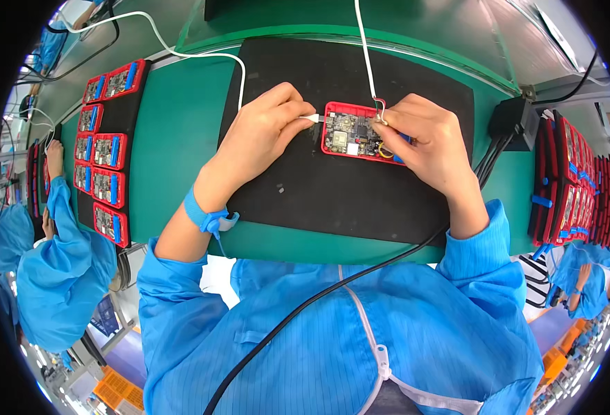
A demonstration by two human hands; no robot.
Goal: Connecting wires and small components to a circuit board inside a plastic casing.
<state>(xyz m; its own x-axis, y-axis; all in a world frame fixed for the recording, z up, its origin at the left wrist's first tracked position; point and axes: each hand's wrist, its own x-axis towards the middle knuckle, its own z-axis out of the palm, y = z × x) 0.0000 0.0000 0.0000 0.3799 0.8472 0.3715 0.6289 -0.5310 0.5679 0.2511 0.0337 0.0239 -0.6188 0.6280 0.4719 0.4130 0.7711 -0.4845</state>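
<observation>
A circuit board [346, 128] sits in a shallow red tray-like case [350, 108] on the black mat. At its left edge, my left hand [260, 131] pinches a white cable plug [310, 118], whose tip meets the case's side; whether it is fully seated I cannot tell. My right hand [426, 142] covers the board's right end. Between its fingertips are thin wires [381, 104] at the end of a white cable [365, 55] hanging from above, touching or just over the board. Part of a blue component and a yellow wire show beneath that hand. A blue strap [204, 214] circles my left wrist.
More red-cased boards [109, 151] lie in rows at the left, and stacked ones [573, 183] stand at the right. A black box [512, 124] with cables is at the right back. A black cable [319, 297] crosses my front. Co-workers in blue [66, 270] sit at both sides.
</observation>
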